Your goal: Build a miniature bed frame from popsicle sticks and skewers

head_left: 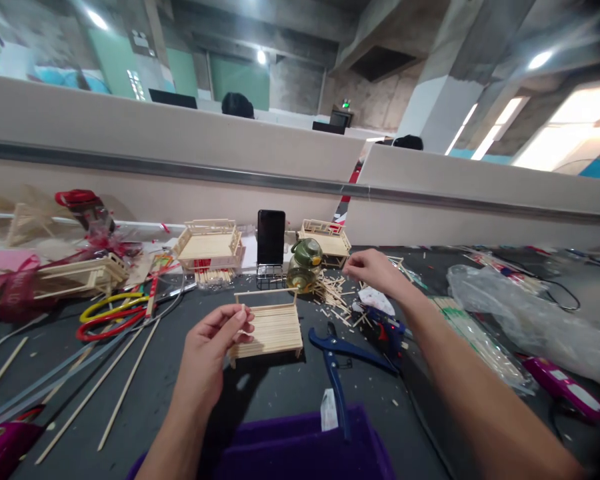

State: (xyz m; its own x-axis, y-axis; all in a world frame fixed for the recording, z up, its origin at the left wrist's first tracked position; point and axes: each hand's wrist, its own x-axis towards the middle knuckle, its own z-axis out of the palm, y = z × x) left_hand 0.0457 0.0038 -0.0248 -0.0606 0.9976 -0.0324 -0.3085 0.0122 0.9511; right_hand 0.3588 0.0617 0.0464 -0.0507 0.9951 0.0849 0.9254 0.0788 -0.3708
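A small bench-like model of thin wooden sticks (273, 327) stands on the dark table in front of me. My left hand (215, 340) is closed at its left end, fingers pinched on the model's edge. My right hand (373, 269) reaches further back to a loose pile of short stick pieces (333, 293), its fingers pinched together; what they hold is too small to make out. Blue-handled cutters (333, 350) lie just right of the model. A blue glue gun (387, 328) lies under my right forearm.
Two more finished stick models (209, 245) (327, 239) stand at the back beside an upright black phone (271, 237) and a green jar (305, 263). Long sticks (125, 383) and coloured rings (111, 310) lie left. Clear plastic bags (520, 313) lie right. A purple bin (300, 447) is nearest me.
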